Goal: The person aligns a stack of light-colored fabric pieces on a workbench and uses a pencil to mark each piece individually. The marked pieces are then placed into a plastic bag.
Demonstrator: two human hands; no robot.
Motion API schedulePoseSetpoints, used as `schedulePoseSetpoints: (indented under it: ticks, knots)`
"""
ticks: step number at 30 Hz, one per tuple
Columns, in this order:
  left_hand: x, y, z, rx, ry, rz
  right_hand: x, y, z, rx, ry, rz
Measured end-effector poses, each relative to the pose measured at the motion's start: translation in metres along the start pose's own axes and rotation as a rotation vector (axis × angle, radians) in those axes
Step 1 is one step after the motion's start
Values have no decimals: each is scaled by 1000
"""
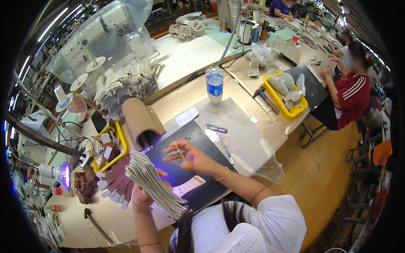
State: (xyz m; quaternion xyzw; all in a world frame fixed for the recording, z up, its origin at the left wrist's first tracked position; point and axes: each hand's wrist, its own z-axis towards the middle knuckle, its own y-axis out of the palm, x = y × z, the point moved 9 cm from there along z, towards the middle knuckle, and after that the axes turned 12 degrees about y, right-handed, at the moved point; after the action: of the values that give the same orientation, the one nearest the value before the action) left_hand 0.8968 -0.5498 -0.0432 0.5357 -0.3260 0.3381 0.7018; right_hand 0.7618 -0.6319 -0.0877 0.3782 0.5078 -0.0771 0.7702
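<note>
My left hand point(141, 199) grips a thick stack of pale grey, flat-cut pieces point(152, 182), tilted with their edges facing up. Just right of the stack, my right hand point(195, 160) is raised with a thin yellowish rubber band point(181, 154) stretched over its spread fingers. The band is apart from the stack. Beneath both hands lies a black work board point(185, 137). On it, close to my body, rests a pale strip-shaped piece point(192, 185), partly lit violet.
A violet-lit lamp point(63, 175) stands left, near a yellow tray point(123, 141) of small parts and fanned brown pieces point(118, 181). Thread snips point(215, 127), a pen point(227, 151) and a water bottle point(214, 86) lie ahead. A hammer point(265, 99) sits beside another yellow tray point(291, 111). A co-worker point(354, 95) sits right.
</note>
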Motion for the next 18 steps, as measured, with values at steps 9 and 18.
schedulePoseSetpoints:
  ticks: [9,18]
  knots:
    - [-37,-4,-22,-15,-420,255,-25,39,-2,-113,79,138]
    - [-56,-32,-23,140,-329,322,-63,103,-6,-558,-120,-999]
